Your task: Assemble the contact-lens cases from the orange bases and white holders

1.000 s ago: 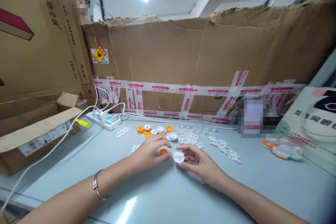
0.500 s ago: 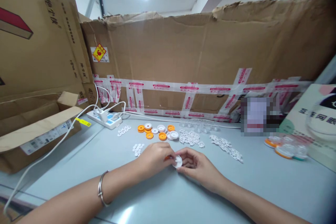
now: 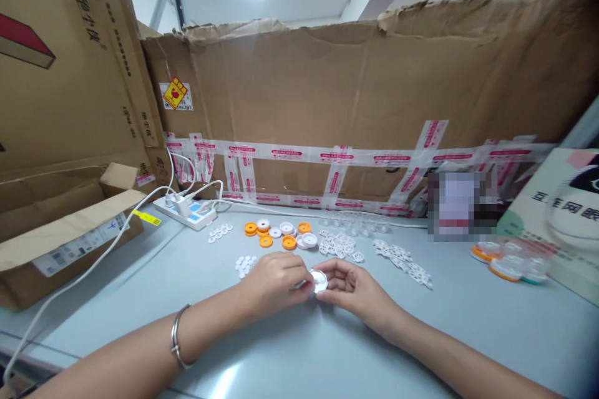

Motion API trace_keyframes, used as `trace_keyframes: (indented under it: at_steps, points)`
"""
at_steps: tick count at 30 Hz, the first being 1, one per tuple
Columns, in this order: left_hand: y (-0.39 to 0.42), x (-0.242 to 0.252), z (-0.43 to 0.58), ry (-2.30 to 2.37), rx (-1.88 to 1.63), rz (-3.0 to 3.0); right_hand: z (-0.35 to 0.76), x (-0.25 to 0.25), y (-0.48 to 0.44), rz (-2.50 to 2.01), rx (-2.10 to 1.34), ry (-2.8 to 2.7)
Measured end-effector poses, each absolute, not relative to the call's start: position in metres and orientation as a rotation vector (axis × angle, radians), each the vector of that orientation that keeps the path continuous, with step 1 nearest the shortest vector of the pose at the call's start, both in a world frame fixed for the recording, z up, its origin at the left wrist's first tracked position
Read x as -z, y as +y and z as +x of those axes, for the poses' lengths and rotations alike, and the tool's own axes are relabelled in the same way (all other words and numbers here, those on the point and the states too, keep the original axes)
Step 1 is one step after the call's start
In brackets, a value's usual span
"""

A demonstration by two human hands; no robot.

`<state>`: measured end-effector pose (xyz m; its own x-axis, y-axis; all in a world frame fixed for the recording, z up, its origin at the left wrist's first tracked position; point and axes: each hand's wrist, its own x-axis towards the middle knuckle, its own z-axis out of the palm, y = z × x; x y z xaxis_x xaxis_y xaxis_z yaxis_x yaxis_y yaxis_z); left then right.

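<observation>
A shallow white round plastic cup [image 3: 320, 282] is held upright on edge just above the table, its hollow side partly showing. My right hand [image 3: 353, 287] grips its right rim between thumb and fingers. From the other side my left hand [image 3: 279, 278] reaches in with closed fingers, the tips touching the cup's left edge. Whatever those fingers pinch is hidden behind them. Beyond the hands lie loose orange rings [image 3: 289, 242] and white round cups [image 3: 309, 240]. Small white discs [image 3: 245, 265] lie close to the left hand.
White openwork pieces [image 3: 337, 245] and a strip of similar white parts [image 3: 403, 262] lie behind the right hand. Clear domes [image 3: 360, 223] stand farther back. Clear-topped coloured pieces [image 3: 510, 265] sit at right. A power strip [image 3: 189, 212], a cable and an open carton [image 3: 88, 230] occupy the left.
The white cup has turned a little and shifted slightly right. My left fingers have shifted at its edge, and the orange bit seen beneath them no longer shows.
</observation>
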<state>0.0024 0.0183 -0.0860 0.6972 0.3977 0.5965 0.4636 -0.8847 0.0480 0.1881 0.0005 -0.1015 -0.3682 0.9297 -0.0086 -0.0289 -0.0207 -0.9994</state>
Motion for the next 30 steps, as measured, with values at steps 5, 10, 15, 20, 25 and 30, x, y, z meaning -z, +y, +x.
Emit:
trace_keyframes:
  at_steps: [5,10,15,20,25,30]
  points:
    - [0.016,0.08,0.0,-0.639,0.938,-2.812,0.189,0.098,0.0,-1.001,-1.502,-1.427]
    - [0.014,0.079,-0.002,-0.595,0.886,-2.73,0.19,0.097,0.0,-1.013,-1.497,-1.412]
    - [0.015,0.078,-0.002,-0.653,0.911,-2.883,0.19,0.1,0.001,-1.027,-1.486,-1.412]
    - [0.019,0.066,-0.006,-0.855,1.09,-3.076,0.192,0.099,0.004,-1.083,-1.463,-1.398]
    - [0.025,0.064,-0.019,-1.177,0.83,-3.081,0.192,0.097,0.005,-1.18,-1.414,-1.395]
    - [0.026,0.073,-0.017,-1.204,0.552,-3.132,0.192,0.098,0.005,-1.201,-1.389,-1.386]
